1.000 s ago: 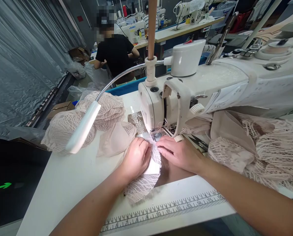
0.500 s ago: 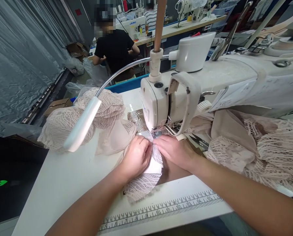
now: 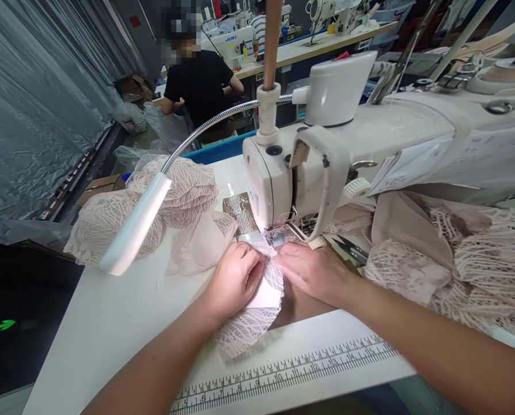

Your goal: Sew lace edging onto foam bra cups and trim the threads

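The left hand (image 3: 235, 279) is curled, fingers and thumb pinching the lace (image 3: 249, 331); the right hand (image 3: 311, 271) rests flatter at its edge, grip unclear. The lace lies between them on the counter (image 3: 110, 311), the sewing machine (image 3: 266, 178) just beyond both hands.

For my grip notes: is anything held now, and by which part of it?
The left hand pinches the lace by its upper part; the right hand touches its right edge, grip unclear.
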The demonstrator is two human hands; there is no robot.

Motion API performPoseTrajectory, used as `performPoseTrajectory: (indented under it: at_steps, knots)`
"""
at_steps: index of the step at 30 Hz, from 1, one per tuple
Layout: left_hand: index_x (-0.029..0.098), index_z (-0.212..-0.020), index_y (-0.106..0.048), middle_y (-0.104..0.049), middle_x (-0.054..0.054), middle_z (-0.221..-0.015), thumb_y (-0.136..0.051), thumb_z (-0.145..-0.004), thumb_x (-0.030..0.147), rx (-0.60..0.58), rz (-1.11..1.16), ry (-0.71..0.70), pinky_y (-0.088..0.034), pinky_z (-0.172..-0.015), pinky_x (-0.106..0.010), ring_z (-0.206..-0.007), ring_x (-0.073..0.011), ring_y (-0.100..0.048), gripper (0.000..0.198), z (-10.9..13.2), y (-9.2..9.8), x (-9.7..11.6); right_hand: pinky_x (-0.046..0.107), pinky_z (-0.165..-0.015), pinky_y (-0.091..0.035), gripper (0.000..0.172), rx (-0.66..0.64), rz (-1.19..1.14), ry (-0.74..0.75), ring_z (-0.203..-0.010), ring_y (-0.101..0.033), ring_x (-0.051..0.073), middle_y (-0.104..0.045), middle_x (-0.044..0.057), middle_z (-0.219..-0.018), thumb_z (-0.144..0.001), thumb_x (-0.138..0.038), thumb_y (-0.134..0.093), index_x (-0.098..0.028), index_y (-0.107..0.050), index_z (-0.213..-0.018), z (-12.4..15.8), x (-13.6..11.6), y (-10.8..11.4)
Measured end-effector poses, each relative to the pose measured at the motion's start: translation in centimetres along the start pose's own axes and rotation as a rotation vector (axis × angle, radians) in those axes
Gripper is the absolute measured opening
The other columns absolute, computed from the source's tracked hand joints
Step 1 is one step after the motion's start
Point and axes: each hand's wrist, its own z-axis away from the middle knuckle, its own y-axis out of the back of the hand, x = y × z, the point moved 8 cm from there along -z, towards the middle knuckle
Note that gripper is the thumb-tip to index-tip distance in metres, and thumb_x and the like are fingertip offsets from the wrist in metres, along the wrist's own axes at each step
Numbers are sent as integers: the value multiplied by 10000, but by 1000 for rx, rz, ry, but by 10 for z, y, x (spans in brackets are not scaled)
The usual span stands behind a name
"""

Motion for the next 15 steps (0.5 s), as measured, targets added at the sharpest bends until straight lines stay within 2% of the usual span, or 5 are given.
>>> performPoseTrajectory:
  at_steps: [6,15]
  knots:
    - [167,-896,-587,-570,-76,-845,-485,-890,243,-11,-54,-27,-463,-759,-343,-867,-204,-515,128,2,1,4,227,-537,-303,279,38,30,1,-598,-483,92,-540,7,-652,-889,-171,-434,-152,-605,-669,2,-1,1]
    - [168,-887,-651,-605,-74,-825,-491,-888,246,-13,-164,-88,-457,-716,-348,-796,-194,-524,178,2,3,13,241,-514,-256,282,76,-11,-11,-544,-422,83,-548,1,-651,-885,-194,-446,-166,-636,-678,2,2,3]
